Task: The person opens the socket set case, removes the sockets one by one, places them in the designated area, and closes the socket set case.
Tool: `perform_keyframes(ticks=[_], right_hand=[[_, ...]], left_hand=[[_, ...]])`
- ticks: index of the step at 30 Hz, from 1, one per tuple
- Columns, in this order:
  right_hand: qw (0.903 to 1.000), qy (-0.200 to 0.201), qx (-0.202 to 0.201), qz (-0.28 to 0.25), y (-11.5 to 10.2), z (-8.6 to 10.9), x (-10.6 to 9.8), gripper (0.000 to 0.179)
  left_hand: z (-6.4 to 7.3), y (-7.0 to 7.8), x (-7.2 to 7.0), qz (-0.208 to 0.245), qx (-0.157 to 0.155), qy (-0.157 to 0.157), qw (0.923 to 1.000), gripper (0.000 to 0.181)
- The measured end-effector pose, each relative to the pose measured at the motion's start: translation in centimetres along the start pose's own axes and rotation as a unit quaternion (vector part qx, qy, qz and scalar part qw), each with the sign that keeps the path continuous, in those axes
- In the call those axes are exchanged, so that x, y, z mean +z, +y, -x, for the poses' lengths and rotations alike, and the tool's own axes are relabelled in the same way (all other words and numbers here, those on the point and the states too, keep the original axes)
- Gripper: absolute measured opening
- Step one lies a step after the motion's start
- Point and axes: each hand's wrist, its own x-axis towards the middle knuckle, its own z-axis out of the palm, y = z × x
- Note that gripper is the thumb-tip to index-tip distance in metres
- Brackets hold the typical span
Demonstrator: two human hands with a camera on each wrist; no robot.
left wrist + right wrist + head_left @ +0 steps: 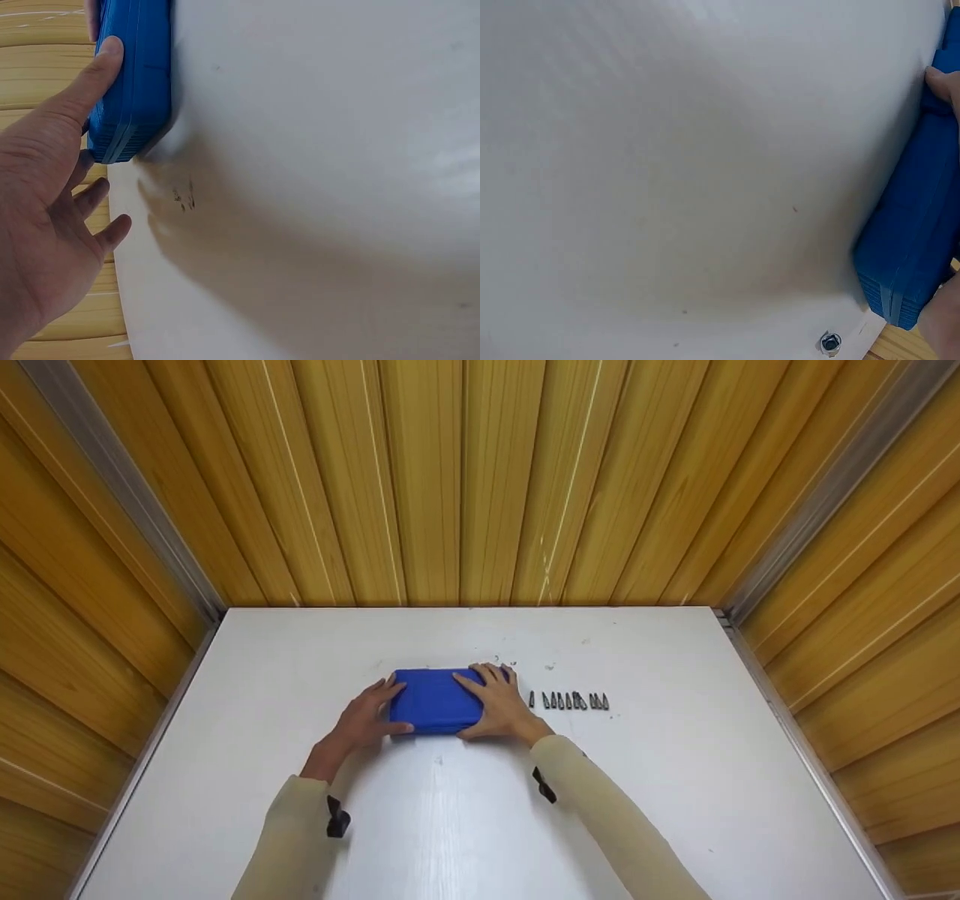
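Note:
A closed blue plastic case (pixel 436 701) lies on the white table between the two hands. At its left end, the left hand (pixel 364 718) grips it, thumb on the near edge and index finger toward the far corner. The left wrist view shows that thumb on the side of the case (pixel 148 79), the lower fingers spread free of it. My right hand (pixel 499 703) spans the right end, thumb at the near edge and fingers over the top and far edge. In the right wrist view the case (pixel 911 217) shows at the right border, the hand mostly cut off.
Several small pointed metal pieces (pixel 568 700) stand in a row on the table (pixel 300 660) just right of the right hand. A round metal piece (pixel 830 343) shows in the right wrist view. Wood-patterned walls (pixel 495 480) enclose the table's back and sides.

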Motion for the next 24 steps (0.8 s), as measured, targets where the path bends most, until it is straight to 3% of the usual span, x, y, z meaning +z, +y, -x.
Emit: perform_keyframes(ticks=[5,12,18,24], right_hand=[[0.9999,-0.006,0.004,0.01,-0.1,0.0,0.3,0.112],[0.9924,-0.06,0.021,0.105,-0.1,0.5,0.7,0.116],[0.9961,-0.058,-0.015,0.065,0.7,1.3,-0.1,0.107],[0.9961,-0.08,-0.023,0.03,2.7,4.1,-1.4,0.089]], left_hand=[[0.2,-0.1,0.1,-0.006,0.004,0.005,1.0,0.088],[0.3,-0.1,0.4,-0.029,0.022,0.013,0.9992,0.086],[0.5,-0.3,0.5,-0.056,0.053,0.032,0.9965,0.082],[1.3,-0.8,1.3,-0.113,0.066,0.032,0.9909,0.078]])
